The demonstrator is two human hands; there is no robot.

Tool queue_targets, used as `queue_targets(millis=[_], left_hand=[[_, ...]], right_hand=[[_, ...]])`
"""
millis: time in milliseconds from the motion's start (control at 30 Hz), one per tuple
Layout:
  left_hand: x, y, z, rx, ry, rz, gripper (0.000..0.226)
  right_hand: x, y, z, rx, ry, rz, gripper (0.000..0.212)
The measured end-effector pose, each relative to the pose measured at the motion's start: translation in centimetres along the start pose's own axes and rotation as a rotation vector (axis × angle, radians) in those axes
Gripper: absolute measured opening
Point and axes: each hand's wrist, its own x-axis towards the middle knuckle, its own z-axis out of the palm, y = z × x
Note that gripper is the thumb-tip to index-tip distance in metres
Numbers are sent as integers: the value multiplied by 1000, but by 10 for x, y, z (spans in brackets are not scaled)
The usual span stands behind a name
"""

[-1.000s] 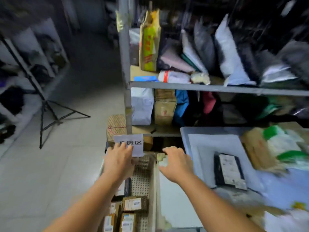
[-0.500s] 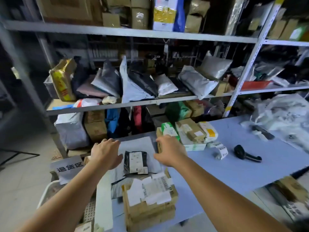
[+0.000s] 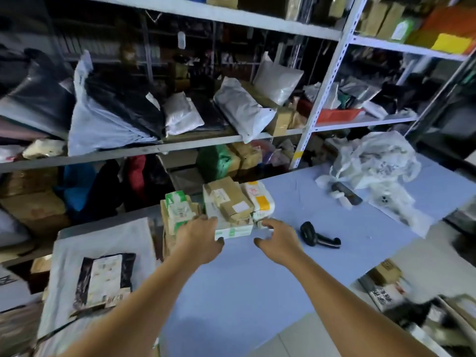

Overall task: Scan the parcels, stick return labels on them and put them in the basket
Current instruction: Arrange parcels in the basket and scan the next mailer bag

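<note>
Starting on the near left, a black parcel (image 3: 103,282) with a white label lies flat on a grey mailer bag (image 3: 77,243) spread over the tabletop (image 3: 231,292). Next comes the left hand (image 3: 201,240), at the near left corner of a stack of parcels (image 3: 219,210) in the middle of the tabletop. Its thumb touches the lowest flat white and green box (image 3: 233,230). Its fingers lie against the stack's left side, and I cannot tell whether they have gripped anything. The right hand (image 3: 279,240) hovers just beside the stack's near right corner, fingers spread and holding nothing. A black scanner (image 3: 319,239) lies near it on the right, untouched.

The stack looks loose and uneven, with a brown box (image 3: 231,199) sitting askew on top. Pulling the bottom box out alone would likely tip the upper parcels toward the far edge and the gap before the shelf (image 3: 154,150). A quick sweep of the right hand could also knock the scanner.

As for containers, the grey mailer bag lies flat and I cannot tell what is in it. The shelf carries stuffed bags and boxes. A crumpled plastic bag (image 3: 376,161) sits far right, its contents hidden. A cardboard box (image 3: 386,273) stands on the floor near right, too blurred to read. The basket is not in view.
</note>
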Motion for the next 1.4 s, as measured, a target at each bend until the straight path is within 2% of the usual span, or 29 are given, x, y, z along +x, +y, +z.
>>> queue_targets(millis=[133, 233, 400, 567, 733, 800, 867, 1000, 1100, 1300, 1400], left_hand=[[56, 36, 29, -53, -41, -4, 45], [92, 56, 48, -24, -68, -20, 43], [160, 87, 86, -61, -5, -94, 42], [229, 124, 121, -99, 19, -285, 41], [283, 139, 148, -31, -40, -470, 57], [297, 139, 155, -40, -97, -536, 67], [305, 138, 160, -81, -108, -563, 72], [309, 145, 165, -148, -68, -580, 66], [305, 156, 166, -223, 6, -594, 57], [298, 185, 150, -528, 187, -600, 32], [285, 197, 134, -681, 296, -570, 30]], right_hand=[[53, 35, -22, 43, 1, 81, 47], [96, 61, -33, 37, -13, 98, 35], [186, 102, -33, 77, -130, 94, 53], [285, 129, -21, 157, -224, 85, 61], [347, 142, -4, 107, -340, 51, 74], [360, 146, 1, 78, -405, 25, 71], [367, 149, 7, 101, -453, -8, 57], [375, 154, 9, 204, -447, -43, 34], [376, 158, 2, 260, -444, -64, 36], [367, 157, -28, 357, -400, -117, 38], [352, 152, -52, 394, -357, -174, 42]])
